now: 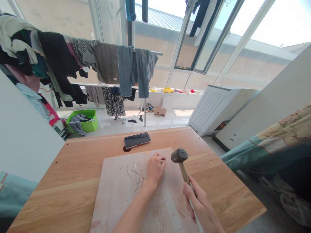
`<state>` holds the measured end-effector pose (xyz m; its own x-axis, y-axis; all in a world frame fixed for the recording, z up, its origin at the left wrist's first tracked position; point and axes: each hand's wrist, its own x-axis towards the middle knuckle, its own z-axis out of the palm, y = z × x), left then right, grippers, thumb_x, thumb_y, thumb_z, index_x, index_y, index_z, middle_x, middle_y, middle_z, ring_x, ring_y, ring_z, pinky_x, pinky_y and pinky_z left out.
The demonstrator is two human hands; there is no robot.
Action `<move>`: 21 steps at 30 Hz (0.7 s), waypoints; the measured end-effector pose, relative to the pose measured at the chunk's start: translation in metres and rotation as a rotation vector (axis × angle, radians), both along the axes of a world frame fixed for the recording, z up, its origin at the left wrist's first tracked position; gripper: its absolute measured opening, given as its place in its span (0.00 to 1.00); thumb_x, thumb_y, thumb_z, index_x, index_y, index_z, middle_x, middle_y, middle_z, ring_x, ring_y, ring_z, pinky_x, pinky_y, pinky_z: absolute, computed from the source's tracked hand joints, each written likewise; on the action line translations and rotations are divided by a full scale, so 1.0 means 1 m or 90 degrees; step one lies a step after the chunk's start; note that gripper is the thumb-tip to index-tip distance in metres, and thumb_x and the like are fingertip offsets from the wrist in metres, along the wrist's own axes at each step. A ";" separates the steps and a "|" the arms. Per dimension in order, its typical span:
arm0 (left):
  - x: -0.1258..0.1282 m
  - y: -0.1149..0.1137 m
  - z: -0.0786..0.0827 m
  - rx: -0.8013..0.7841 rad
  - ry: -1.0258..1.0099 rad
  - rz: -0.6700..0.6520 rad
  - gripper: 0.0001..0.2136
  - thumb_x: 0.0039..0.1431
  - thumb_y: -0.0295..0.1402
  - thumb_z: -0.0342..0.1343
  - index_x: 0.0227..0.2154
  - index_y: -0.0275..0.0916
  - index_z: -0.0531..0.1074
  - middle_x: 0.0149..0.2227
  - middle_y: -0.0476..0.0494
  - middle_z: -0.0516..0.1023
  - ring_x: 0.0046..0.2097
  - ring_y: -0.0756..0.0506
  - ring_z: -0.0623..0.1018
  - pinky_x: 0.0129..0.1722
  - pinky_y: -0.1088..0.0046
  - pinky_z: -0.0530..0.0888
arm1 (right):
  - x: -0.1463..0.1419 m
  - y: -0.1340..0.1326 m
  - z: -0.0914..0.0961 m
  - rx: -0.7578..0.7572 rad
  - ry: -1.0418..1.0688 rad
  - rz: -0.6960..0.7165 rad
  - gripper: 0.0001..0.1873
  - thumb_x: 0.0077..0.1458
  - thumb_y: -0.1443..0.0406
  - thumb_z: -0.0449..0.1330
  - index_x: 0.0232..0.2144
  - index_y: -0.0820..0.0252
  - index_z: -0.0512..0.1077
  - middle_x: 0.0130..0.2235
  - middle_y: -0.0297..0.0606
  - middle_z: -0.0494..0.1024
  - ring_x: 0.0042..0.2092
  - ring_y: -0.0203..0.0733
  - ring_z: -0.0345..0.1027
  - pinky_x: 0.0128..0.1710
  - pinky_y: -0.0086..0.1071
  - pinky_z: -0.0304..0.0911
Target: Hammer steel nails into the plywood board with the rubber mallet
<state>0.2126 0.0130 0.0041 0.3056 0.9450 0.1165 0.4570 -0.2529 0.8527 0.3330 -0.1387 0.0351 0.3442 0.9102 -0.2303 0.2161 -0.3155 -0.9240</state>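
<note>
My left hand [155, 168] rests on a pale wooden board [114, 197], its fingers pinched near the board's far right part. Between the fingertips is what looks like a nail, mostly hidden. My right hand [198, 200] is wrapped round the wooden handle of a hammer [179, 156]. The dark hammer head is raised to the right of my left fingers, apart from them. Several loose nails [135, 171] lie scattered on the board to the left of my left hand. Small dark dots mark the board around them.
The board lies on a wooden table [60, 181]. A phone [137, 140] lies beyond the board, beside a dark round spot. Past the table stand a rack of hanging clothes [107, 61], a green basket [91, 121] and a white cabinet [209, 106]. A curtain [272, 142] hangs at right.
</note>
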 end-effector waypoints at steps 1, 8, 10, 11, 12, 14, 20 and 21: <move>0.000 0.000 0.000 -0.001 0.001 -0.002 0.07 0.60 0.25 0.57 0.32 0.39 0.81 0.37 0.46 0.78 0.36 0.49 0.78 0.40 0.73 0.70 | -0.001 0.002 0.003 0.004 0.009 0.010 0.39 0.60 0.42 0.52 0.62 0.65 0.63 0.16 0.20 0.58 0.14 0.32 0.51 0.11 0.24 0.52; -0.001 -0.002 -0.001 0.004 -0.037 -0.015 0.09 0.60 0.25 0.56 0.32 0.40 0.81 0.35 0.48 0.77 0.34 0.50 0.76 0.37 0.74 0.70 | -0.012 0.015 0.009 0.000 0.013 0.036 0.36 0.62 0.45 0.51 0.62 0.64 0.61 0.17 0.20 0.61 0.14 0.32 0.52 0.12 0.24 0.53; -0.001 -0.002 -0.001 0.006 -0.037 -0.016 0.09 0.60 0.25 0.56 0.32 0.41 0.81 0.35 0.48 0.77 0.35 0.49 0.76 0.37 0.74 0.70 | -0.015 0.016 0.008 0.012 0.019 0.028 0.37 0.62 0.45 0.51 0.63 0.64 0.61 0.16 0.20 0.60 0.14 0.32 0.52 0.12 0.24 0.53; -0.001 -0.003 0.000 0.006 -0.039 -0.014 0.09 0.60 0.25 0.56 0.32 0.41 0.81 0.35 0.48 0.77 0.35 0.49 0.76 0.38 0.74 0.70 | -0.016 0.015 0.008 0.024 0.019 0.023 0.38 0.62 0.45 0.51 0.63 0.64 0.60 0.15 0.20 0.60 0.13 0.32 0.52 0.12 0.24 0.53; -0.001 -0.003 0.000 0.007 -0.041 -0.013 0.08 0.59 0.25 0.56 0.32 0.41 0.81 0.35 0.48 0.77 0.35 0.50 0.76 0.38 0.74 0.70 | -0.016 0.015 0.008 0.033 0.012 0.018 0.38 0.62 0.45 0.51 0.64 0.65 0.59 0.15 0.19 0.60 0.13 0.33 0.52 0.12 0.24 0.53; -0.001 -0.003 0.000 0.008 -0.043 -0.010 0.08 0.59 0.24 0.57 0.32 0.40 0.81 0.34 0.49 0.77 0.34 0.50 0.76 0.38 0.75 0.70 | -0.015 0.015 0.007 0.039 -0.010 0.016 0.38 0.62 0.45 0.51 0.64 0.65 0.60 0.14 0.20 0.60 0.13 0.33 0.52 0.12 0.24 0.53; -0.002 -0.002 -0.002 -0.001 -0.028 -0.015 0.09 0.60 0.24 0.55 0.32 0.40 0.81 0.34 0.48 0.77 0.35 0.49 0.76 0.37 0.74 0.70 | -0.017 0.013 0.001 0.012 -0.016 0.033 0.36 0.63 0.45 0.50 0.62 0.66 0.62 0.16 0.21 0.60 0.14 0.33 0.53 0.13 0.25 0.53; -0.001 -0.002 -0.003 0.000 -0.022 -0.015 0.09 0.60 0.25 0.55 0.33 0.39 0.81 0.35 0.47 0.77 0.35 0.49 0.77 0.38 0.74 0.70 | -0.017 0.012 0.000 0.018 -0.013 0.021 0.36 0.63 0.45 0.50 0.62 0.65 0.62 0.16 0.20 0.59 0.14 0.33 0.52 0.13 0.25 0.53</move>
